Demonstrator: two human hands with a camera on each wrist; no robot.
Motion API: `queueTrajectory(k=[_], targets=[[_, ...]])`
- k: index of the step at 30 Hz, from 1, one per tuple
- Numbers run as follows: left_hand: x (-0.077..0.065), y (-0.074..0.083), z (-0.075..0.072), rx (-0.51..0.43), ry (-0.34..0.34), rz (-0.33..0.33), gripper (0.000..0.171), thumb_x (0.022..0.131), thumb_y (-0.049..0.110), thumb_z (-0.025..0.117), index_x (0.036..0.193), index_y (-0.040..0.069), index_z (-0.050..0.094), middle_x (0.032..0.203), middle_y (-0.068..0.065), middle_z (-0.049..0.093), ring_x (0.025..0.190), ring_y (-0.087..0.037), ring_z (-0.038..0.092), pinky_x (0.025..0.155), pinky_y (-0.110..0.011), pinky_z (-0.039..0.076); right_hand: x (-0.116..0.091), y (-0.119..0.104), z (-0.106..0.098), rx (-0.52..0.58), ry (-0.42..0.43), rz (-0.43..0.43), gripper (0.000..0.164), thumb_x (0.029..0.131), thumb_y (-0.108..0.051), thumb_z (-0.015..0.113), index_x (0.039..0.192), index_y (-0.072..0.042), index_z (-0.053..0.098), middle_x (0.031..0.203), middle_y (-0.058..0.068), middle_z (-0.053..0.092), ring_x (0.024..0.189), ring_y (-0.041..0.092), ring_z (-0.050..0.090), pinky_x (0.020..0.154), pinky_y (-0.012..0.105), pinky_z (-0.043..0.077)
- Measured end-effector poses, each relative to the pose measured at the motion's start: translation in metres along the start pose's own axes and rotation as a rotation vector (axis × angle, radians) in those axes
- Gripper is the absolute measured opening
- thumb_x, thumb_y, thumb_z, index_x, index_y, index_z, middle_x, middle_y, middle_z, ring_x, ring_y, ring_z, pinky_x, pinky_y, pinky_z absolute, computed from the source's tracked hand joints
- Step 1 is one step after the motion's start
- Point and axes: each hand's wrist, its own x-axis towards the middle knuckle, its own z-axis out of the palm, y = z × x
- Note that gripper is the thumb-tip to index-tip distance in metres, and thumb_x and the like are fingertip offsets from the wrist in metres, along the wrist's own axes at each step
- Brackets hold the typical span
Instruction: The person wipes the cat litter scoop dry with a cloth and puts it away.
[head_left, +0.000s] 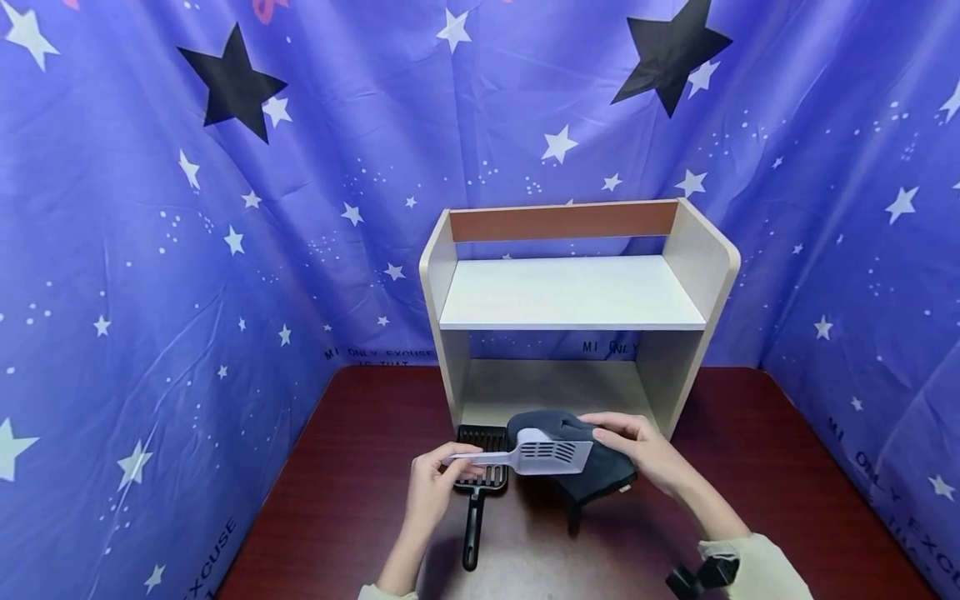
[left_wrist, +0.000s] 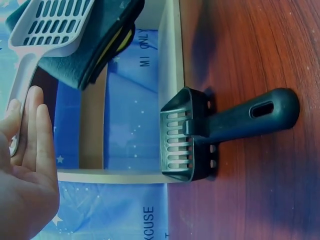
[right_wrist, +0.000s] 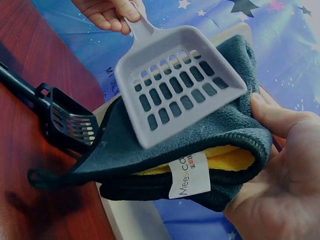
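Note:
My left hand (head_left: 433, 483) pinches the handle of a light grey slotted litter scoop (head_left: 553, 454) between thumb and fingers. The scoop's head lies against or just in front of a folded dark grey cloth (right_wrist: 225, 122); contact is hard to tell. That cloth, with a yellow inner side and a white label (right_wrist: 190, 175), is gripped at its right edge by my right hand (head_left: 645, 446), thumb on top. Below the left hand, a black slotted litter scoop (left_wrist: 240, 120) rests on the table, its handle toward me.
A pale wooden shelf unit (head_left: 573, 292) with a white upper board stands at the back of the dark red table (head_left: 330, 500). Blue star-patterned curtains (head_left: 225, 333) enclose the table at the back and both sides. A black device is strapped on the right wrist.

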Motion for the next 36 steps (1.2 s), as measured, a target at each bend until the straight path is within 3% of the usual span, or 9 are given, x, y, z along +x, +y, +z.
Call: queueTrajectory(k=[3, 9, 12, 17, 20, 25, 28, 36], targets=[[-0.001, -0.002, -0.001, -0.006, 0.024, -0.01, 0.011, 0.091, -0.001, 0.065, 0.096, -0.006, 0.074, 0.08, -0.026, 0.074, 0.066, -0.003, 0.072, 0.062, -0.034, 0.063, -0.008, 0.005, -0.003, 0.13, -0.022, 0.022, 0.034, 0.104, -0.007, 0.047, 0.13, -0.019, 0.065, 0.114, -0.009, 0.073, 0.093, 0.012, 0.073, 0.073, 0.032, 0.063], [-0.005, -0.003, -0.005, -0.007, 0.075, -0.08, 0.01, 0.091, -0.002, 0.065, 0.096, -0.005, 0.074, 0.081, -0.026, 0.074, 0.067, -0.003, 0.072, 0.063, -0.032, 0.063, -0.021, 0.015, -0.004, 0.202, -0.018, 0.012, 0.042, 0.105, -0.004, 0.044, 0.127, -0.032, 0.065, 0.112, -0.009, 0.073, 0.096, 0.01, 0.072, 0.076, 0.03, 0.063], [-0.005, -0.003, -0.006, -0.028, 0.096, -0.094, 0.012, 0.092, -0.003, 0.064, 0.098, -0.009, 0.073, 0.084, -0.029, 0.073, 0.068, -0.003, 0.072, 0.065, -0.032, 0.063, -0.024, 0.02, -0.003, 0.228, 0.042, -0.011, 0.043, 0.105, -0.004, 0.042, 0.128, -0.033, 0.064, 0.113, -0.01, 0.073, 0.095, 0.01, 0.073, 0.075, 0.028, 0.062], [0.0, -0.001, -0.003, -0.147, 0.122, -0.117, 0.019, 0.094, -0.004, 0.061, 0.105, -0.019, 0.066, 0.09, -0.034, 0.071, 0.071, -0.005, 0.074, 0.068, -0.029, 0.062, -0.023, 0.025, 0.002, 0.291, 0.187, -0.07, 0.04, 0.106, -0.004, 0.04, 0.132, -0.026, 0.061, 0.116, -0.01, 0.073, 0.098, 0.009, 0.072, 0.075, 0.027, 0.062], [0.003, 0.001, 0.0, -0.224, 0.143, -0.136, 0.024, 0.094, -0.004, 0.061, 0.108, -0.023, 0.062, 0.09, -0.028, 0.073, 0.072, -0.007, 0.074, 0.068, -0.025, 0.062, -0.02, 0.026, 0.007, 0.302, 0.243, -0.076, 0.037, 0.106, -0.005, 0.041, 0.131, -0.024, 0.061, 0.116, -0.011, 0.073, 0.098, 0.008, 0.072, 0.076, 0.026, 0.062], [0.005, 0.004, 0.008, -0.309, 0.161, -0.178, 0.03, 0.096, -0.001, 0.06, 0.112, -0.027, 0.056, 0.086, -0.014, 0.077, 0.073, -0.007, 0.074, 0.069, -0.021, 0.061, -0.015, 0.025, 0.017, 0.31, 0.303, -0.062, 0.036, 0.106, -0.007, 0.044, 0.127, -0.03, 0.062, 0.114, -0.013, 0.074, 0.094, 0.006, 0.072, 0.074, 0.023, 0.061], [0.003, 0.003, 0.013, -0.33, 0.137, -0.226, 0.03, 0.096, -0.001, 0.059, 0.112, -0.026, 0.055, 0.086, -0.017, 0.077, 0.073, -0.007, 0.074, 0.068, -0.02, 0.061, -0.01, 0.023, 0.022, 0.332, 0.316, -0.076, 0.037, 0.106, -0.006, 0.044, 0.125, -0.032, 0.063, 0.114, -0.014, 0.073, 0.094, 0.005, 0.072, 0.073, 0.022, 0.061], [-0.002, 0.007, 0.024, -0.255, -0.043, -0.271, 0.023, 0.094, -0.002, 0.06, 0.109, -0.02, 0.057, 0.095, -0.044, 0.065, 0.071, -0.008, 0.073, 0.071, -0.028, 0.063, 0.001, 0.02, 0.029, 0.336, 0.402, -0.104, 0.035, 0.104, -0.006, 0.048, 0.13, -0.025, 0.061, 0.115, -0.014, 0.073, 0.09, 0.006, 0.073, 0.07, 0.023, 0.061]])
